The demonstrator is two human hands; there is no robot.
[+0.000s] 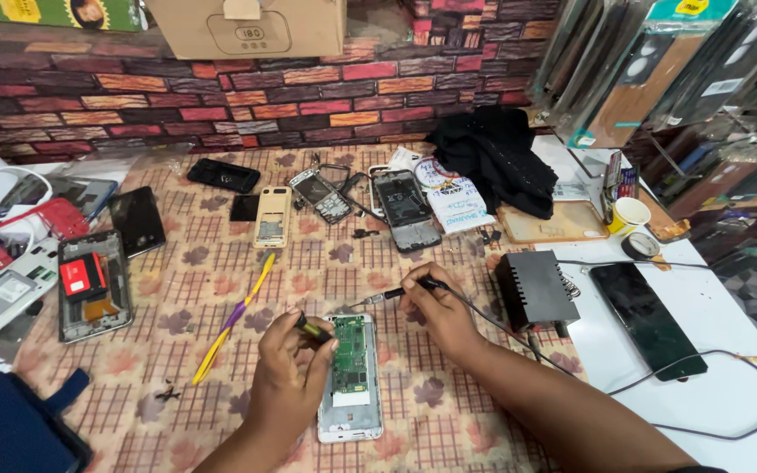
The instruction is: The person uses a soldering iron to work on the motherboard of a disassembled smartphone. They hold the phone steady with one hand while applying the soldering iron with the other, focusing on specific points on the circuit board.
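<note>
My left hand [286,372] grips a yellow-black screwdriver [313,329] over the opened white phone's green circuit board [350,353]; my right hand [438,307] pinches a black wired probe [409,290].

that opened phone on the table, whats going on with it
A person works on an opened white phone with a bare green circuit board, lying on the patterned tablecloth. The left hand holds a yellow-and-black handled tool at the board's upper left edge. The right hand holds a thin black probe with a cable just above the phone's top. More dismantled phones and a black box-shaped unit lie around.
</note>
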